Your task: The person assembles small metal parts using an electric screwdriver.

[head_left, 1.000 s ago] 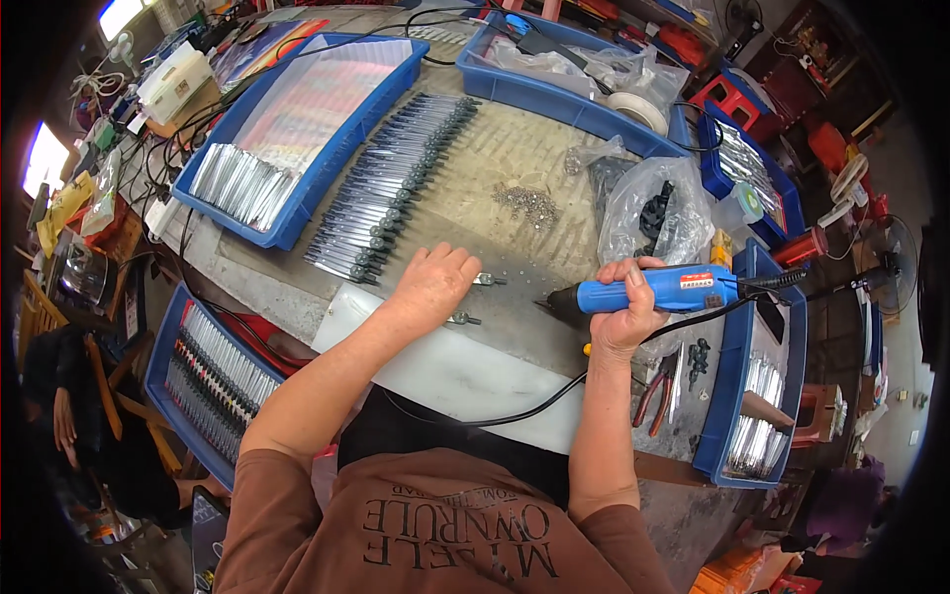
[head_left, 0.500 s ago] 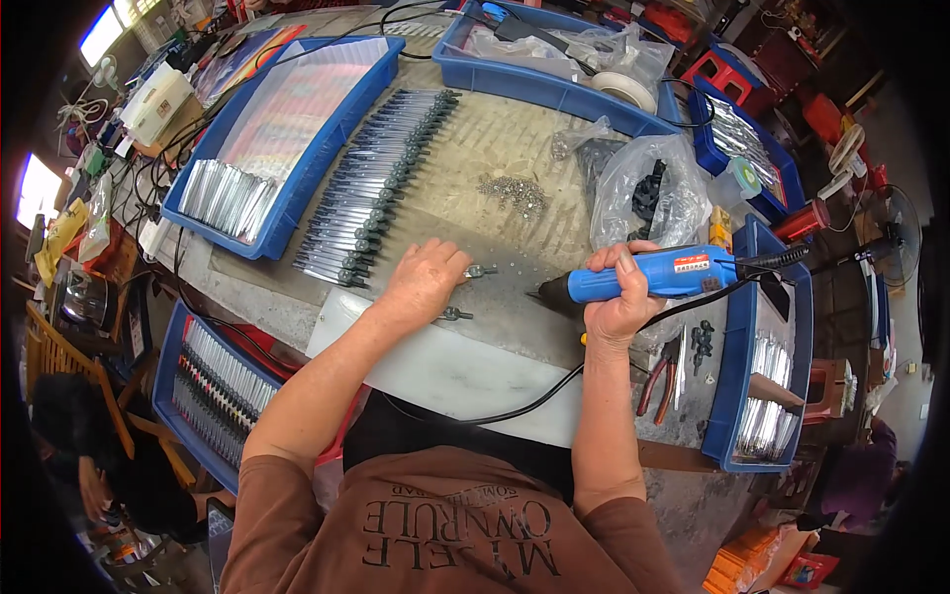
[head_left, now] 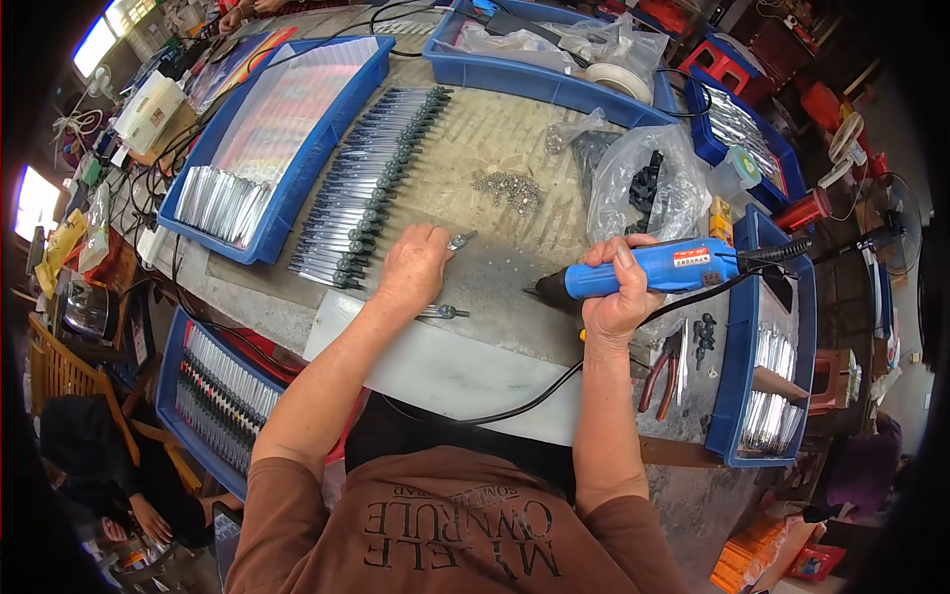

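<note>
My left hand point(head_left: 409, 269) is closed on a slim silver piece with a dark knobbed end point(head_left: 461, 240), which sticks out past the fingertips; the rest is hidden by the hand. A similar silver piece point(head_left: 443, 311) lies just below that hand, by the white board point(head_left: 475, 371). My right hand point(head_left: 620, 292) grips a blue corded electric screwdriver point(head_left: 658, 267), its black nose pointing left over the table. To the left of my left hand runs a long row of silver pieces with dark ends point(head_left: 366, 188). Small shiny metal bits point(head_left: 510, 190) lie heaped farther back.
Blue trays stand at the left point(head_left: 269, 233), back point(head_left: 539, 87) and right point(head_left: 727, 396). A clear plastic bag point(head_left: 618, 193) with black parts sits behind the screwdriver. Red-handled pliers point(head_left: 658, 381) and dark parts point(head_left: 704, 340) lie right of my forearm. A black cable point(head_left: 534, 401) crosses the white board.
My left hand has shifted left and slightly away from me, and the piece in it now tilts upward instead of lying level. My right hand and the screwdriver have barely moved.
</note>
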